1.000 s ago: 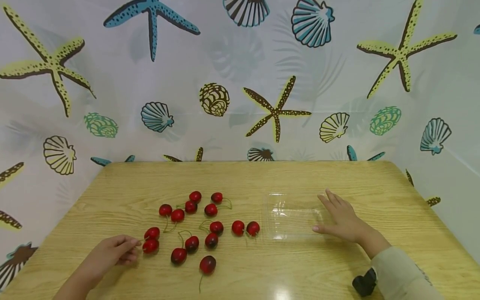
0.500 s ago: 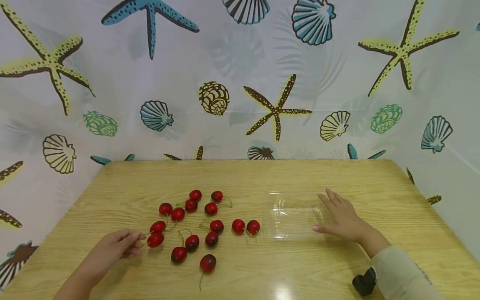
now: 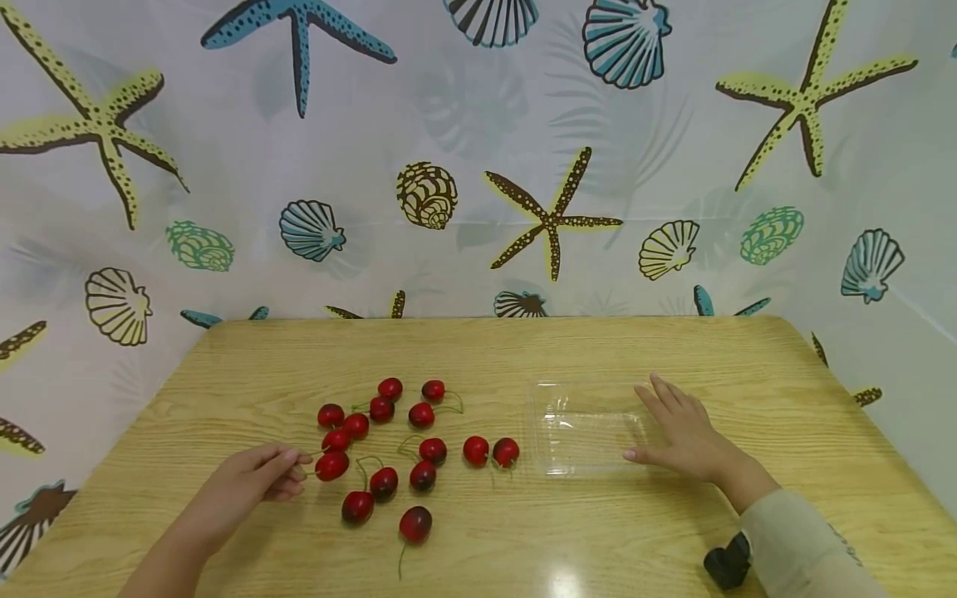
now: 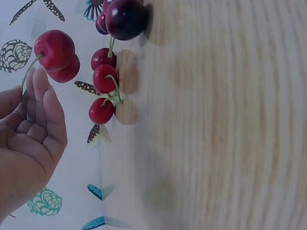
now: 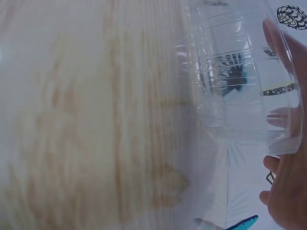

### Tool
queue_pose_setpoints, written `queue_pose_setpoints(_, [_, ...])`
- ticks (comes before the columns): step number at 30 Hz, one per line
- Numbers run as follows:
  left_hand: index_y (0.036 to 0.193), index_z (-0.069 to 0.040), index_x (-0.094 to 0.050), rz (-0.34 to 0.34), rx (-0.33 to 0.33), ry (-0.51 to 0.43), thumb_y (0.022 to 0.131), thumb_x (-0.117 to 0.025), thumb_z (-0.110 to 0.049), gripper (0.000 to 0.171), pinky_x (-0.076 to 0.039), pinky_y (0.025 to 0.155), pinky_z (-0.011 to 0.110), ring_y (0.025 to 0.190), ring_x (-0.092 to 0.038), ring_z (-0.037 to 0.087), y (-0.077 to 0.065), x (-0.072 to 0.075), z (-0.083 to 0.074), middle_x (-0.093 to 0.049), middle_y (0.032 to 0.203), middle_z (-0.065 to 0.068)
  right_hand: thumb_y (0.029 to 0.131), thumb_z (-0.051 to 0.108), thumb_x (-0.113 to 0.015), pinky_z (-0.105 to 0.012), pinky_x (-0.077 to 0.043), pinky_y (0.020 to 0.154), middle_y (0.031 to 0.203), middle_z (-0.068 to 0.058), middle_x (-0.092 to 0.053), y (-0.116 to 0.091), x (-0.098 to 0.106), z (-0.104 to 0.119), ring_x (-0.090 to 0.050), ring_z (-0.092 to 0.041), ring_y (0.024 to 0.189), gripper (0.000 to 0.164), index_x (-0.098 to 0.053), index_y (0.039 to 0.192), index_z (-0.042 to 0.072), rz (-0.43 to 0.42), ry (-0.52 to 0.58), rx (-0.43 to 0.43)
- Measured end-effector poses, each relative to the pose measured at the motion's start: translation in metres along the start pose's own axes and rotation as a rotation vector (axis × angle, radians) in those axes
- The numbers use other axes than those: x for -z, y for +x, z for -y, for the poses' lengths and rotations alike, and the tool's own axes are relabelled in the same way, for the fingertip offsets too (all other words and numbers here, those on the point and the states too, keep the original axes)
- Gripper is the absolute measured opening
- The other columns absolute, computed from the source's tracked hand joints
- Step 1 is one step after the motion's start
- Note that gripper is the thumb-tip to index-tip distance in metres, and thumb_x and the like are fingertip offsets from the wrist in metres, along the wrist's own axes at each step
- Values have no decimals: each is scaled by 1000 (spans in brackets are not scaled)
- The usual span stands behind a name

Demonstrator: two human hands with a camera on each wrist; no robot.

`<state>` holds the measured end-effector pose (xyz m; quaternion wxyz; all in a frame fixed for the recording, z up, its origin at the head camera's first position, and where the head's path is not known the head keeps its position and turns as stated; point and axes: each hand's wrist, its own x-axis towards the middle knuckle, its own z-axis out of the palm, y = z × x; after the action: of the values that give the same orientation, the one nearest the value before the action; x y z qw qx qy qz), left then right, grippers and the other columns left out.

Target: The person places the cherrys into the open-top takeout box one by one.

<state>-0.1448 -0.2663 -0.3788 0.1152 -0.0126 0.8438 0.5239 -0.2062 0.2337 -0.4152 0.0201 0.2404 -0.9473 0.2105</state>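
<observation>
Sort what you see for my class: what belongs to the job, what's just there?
Job:
cherry pair
left hand, pinching its stems
clear container
right hand, at its edge
other cherries, probably

Just there:
patterned cloth
black object, unclear what

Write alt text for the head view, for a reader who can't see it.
A person's left hand pinches two red cherries by their stems over a wooden table, while the right hand is at the right end of a transparent plastic box. Other cherries lie in between, and behind the table hangs a white cloth printed with starfish and shells.
</observation>
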Motion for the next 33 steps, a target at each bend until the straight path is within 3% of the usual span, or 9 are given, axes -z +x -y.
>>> queue_pose_setpoints(11, [112,12,-46,29,-31,-44,94,-36,-26,43,-48,71,27,80,-56,18,9,-14,-12,-53,91,12,75,51,-57,-60,-6,93,138,-25,-10,2,1,1,-12,-43,122,86,-23,134,-1,33,-16,-24])
queue_pose_setpoints(25, [107,12,-48,71,-76,-128,93,-39,-26,41,-48,71,29,80,-55,24,21,-40,-21,-52,88,14,75,52,-57,-60,-5,94,139,-24,-7,1,-2,-1,-10,-43,123,87,-22,134,-1,45,-25,-35])
queue_pose_setpoints(33, [98,9,-52,103,-148,-149,92,-41,-30,40,-49,68,29,75,-56,21,30,-54,-26,-54,86,12,74,52,-57,-61,-7,92,137,-27,-11,1,-2,1,-13,-44,121,86,-24,133,-2,12,-26,-15])
